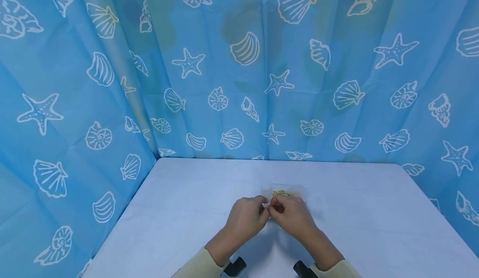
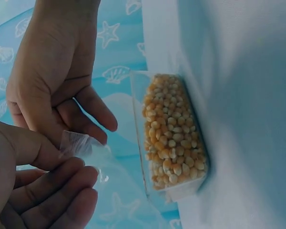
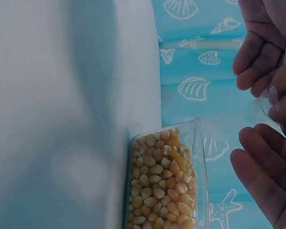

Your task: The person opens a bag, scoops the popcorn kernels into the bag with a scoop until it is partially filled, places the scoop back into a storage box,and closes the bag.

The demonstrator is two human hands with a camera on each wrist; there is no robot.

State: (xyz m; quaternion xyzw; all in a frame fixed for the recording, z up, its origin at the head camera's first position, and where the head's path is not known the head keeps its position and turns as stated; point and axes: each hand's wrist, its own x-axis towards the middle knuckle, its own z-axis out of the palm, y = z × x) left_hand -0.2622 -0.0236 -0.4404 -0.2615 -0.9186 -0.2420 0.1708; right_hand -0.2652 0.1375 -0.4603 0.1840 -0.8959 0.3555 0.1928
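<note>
Clear film [image 2: 77, 144] between fingers [image 2: 70, 172], near box rim [image 2: 139, 129]

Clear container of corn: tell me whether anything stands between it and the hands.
Nothing solid visible does. Only clear plastic film, pinched by the left hand and right hand, shows between them and the container; its full extent is hard to see.

There are one left hand [image 1: 247, 216], one right hand [image 1: 293, 215], one film [image 2: 75, 143] between them, one box [image 2: 183, 188] towards one o'clock with kernels [image 2: 174, 129] too many to count, two sleeves [image 1: 203, 265] towards eight and four, two black devices [image 1: 236, 266] towards seven and five, and one table [image 1: 149, 236].
</note>
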